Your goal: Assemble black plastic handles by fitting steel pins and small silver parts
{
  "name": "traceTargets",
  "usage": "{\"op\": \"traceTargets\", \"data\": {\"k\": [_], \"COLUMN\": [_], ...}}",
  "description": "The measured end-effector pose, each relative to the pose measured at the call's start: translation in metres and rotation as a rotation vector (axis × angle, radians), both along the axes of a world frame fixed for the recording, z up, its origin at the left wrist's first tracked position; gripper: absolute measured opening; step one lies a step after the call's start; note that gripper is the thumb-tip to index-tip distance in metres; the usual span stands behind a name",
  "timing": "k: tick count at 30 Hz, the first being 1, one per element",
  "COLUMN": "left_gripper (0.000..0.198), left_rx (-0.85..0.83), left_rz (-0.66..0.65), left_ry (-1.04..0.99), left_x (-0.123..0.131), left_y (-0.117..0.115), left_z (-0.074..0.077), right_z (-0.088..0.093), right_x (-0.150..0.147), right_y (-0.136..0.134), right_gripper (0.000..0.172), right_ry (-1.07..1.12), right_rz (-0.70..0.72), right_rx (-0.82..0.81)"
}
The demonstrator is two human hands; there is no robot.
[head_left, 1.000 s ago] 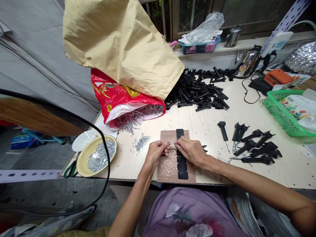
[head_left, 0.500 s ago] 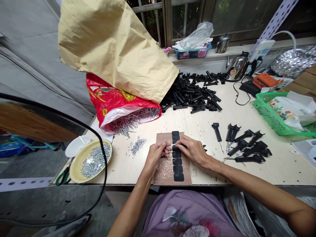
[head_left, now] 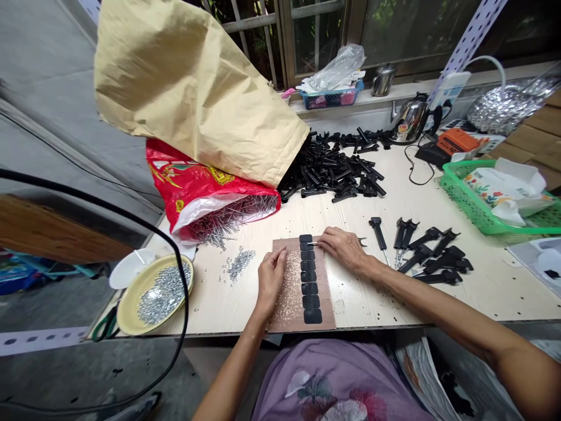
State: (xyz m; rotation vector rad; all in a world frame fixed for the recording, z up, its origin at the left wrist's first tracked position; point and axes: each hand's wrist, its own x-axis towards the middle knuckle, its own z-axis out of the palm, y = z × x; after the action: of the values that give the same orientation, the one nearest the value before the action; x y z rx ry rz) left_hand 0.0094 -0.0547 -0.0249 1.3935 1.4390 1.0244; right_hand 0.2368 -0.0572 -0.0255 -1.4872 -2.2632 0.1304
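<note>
Apparently mid-assembly: gripping a rod (head_left: pixel 312 243) in closed right fingers (head_left: pixel 326 238), pointing it toward bunched left fingers (head_left: pixel 279 255), cannot tell whether holding anything there; probably calls for aligning next.

Looking like a small, makeshift workshop. Showing work in bulk on a pale bench (head_left: pixel 346 216): a heap of black plastic pieces (head_left: pixel 337 166), a red bag (head_left: pixel 193 181) of thin metal rods (head_left: pixel 228 219), a yellow bowl (head_left: pixel 127 304) of small metal bits (head_left: pixel 162 298). Mixing in homely touches: a steel kettle (head_left: pixel 407 120) below a window (head_left: pixel 385 35), a flowered packet (head_left: pixel 493 187) in a green basket (head_left: pixel 460 219).
</note>
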Motion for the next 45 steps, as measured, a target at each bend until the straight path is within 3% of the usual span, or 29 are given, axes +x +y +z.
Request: {"op": "traceTargets", "data": {"k": [5,7,10,14,20,22,24,28,34,38,42,45], "left_gripper": [0.031,0.029,0.028,0.029,0.03,0.029,0.028,0.028,0.028,0.03,0.03,0.032], "left_rx": [0.16,0.172,0.178,0.177,0.167,0.164,0.157,0.161,0.159,0.169,0.172,0.175], "left_rz": [0.01,0.03,0.043,0.045,0.049,0.062,0.072,0.08,0.071,0.058,0.06,0.047], "left_ry": [0.149,0.155,0.168,0.175,0.192,0.174,0.166,0.164,0.168,0.189,0.204,0.226], "left_x": [0.007,0.008,0.009,0.008,0.009,0.009,0.01,0.01,0.008,0.008,0.007,0.006], "left_y": [-0.002,-0.003,-0.005,-0.005,-0.007,-0.008,-0.008,-0.008,-0.007,-0.007,-0.006,-0.004], "left_z": [-0.007,-0.008,-0.007,-0.007,-0.005,-0.004,-0.003,-0.003,-0.006,-0.007,-0.008,-0.008], "right_z": [-0.01,-0.009,-0.009,-0.013,0.0,0.001,-0.001,-0.005,-0.007,-0.006,0.003,0.008], "right_x": [0.002,0.003,0.002,-0.005,0.006,0.008,0.009,0.011,0.011,0.003,0.01,0.04], "right_y": [-0.017,-0.012,-0.005,-0.014,0.002,0.005,0.007,0.016,0.022,0.003,-0.017,-0.009], "right_gripper": [0.031,0.03,0.033,0.036,0.034,0.035,0.035,0.036,0.032,0.033,0.026,0.025], "right_ry": [-0.084,-0.046,0.045,0.049,0.084,0.048,0.032,0.037,-0.081,-0.067,-0.176,-0.252], "right_rz": [0.431,0.366,0.112,0.378,0.24,0.434,0.509,0.232,0.341,0.314,0.434,0.245], "right_rx": [0.022,0.025,-0.009,-0.062,-0.052,-0.072,-0.075,-0.038,0.019,0.009,0.005,0.013]}}
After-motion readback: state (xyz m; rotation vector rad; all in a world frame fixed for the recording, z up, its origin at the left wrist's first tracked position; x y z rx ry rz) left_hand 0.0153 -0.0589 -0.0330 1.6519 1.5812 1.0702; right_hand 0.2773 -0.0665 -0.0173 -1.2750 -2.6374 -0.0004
